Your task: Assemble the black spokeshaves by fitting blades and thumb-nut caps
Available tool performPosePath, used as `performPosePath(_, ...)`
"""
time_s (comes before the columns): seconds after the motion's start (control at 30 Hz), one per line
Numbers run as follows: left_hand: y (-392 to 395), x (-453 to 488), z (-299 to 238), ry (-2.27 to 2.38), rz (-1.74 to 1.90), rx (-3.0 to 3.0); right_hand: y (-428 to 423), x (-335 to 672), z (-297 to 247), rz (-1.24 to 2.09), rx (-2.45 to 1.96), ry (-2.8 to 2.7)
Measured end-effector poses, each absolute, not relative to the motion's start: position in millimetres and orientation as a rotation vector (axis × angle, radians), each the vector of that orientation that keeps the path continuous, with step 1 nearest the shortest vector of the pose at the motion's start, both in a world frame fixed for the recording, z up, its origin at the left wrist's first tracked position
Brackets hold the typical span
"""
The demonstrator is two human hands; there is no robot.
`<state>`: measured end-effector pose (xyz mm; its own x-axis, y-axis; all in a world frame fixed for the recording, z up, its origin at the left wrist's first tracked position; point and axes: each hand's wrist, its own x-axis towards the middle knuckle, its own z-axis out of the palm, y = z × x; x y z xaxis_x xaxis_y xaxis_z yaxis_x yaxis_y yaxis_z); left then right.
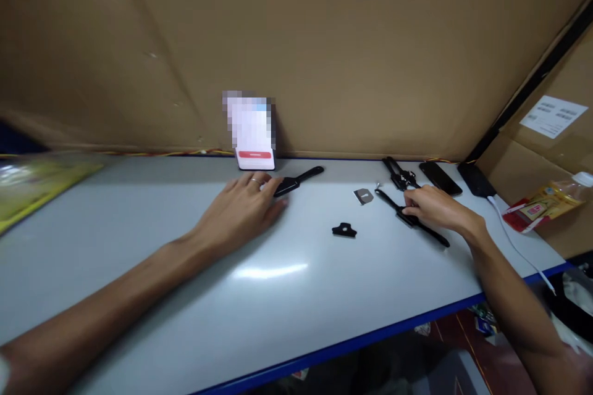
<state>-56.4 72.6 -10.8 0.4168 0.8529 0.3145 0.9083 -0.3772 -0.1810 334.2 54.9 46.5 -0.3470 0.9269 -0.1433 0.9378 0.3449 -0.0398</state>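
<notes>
My left hand [245,197] lies over a black spokeshave [306,176] near the back of the table, fingers bent onto it. One handle sticks out to the right; the other end is hidden under the hand. My right hand [430,205] grips the middle of a second black spokeshave [435,236] between thumb and fingers, its two handles pointing away to either side. Left of it are a flat grey metal blade [364,196] with a slot and a small screw [378,185]. Nearer to me lies a black cap piece [344,230] with a hole.
More black spokeshave parts [399,174] lie behind my right hand, beside a dark phone [440,178] and a black device [476,180] with a white cable [514,241]. A lit phone [256,160] leans on the cardboard wall [324,62]. A bottle [556,200] stands at right, yellow-edged plastic [69,180] at left.
</notes>
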Motion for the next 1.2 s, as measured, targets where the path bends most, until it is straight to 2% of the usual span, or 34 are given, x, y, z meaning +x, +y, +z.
performPosePath(0.43, 78, -54, -16, -1.614, -0.216, -2.474, 79, 331, 26, 0.265, 1.987, 2.619)
performPosePath(0.63, 75, -49, -9, -1.655, -0.227, -2.477, 123, 329, 23, 0.370, 1.983, 2.615)
performPosePath(0.87, 76, -47, -6, -1.716, -0.270, -2.448, 171, 310, 20, 0.286, 1.676, 2.613)
performPosePath(1.2, 78, -46, -7, -1.712, -0.271, -2.473, 200, 295, 16, -0.102, 1.723, 2.648)
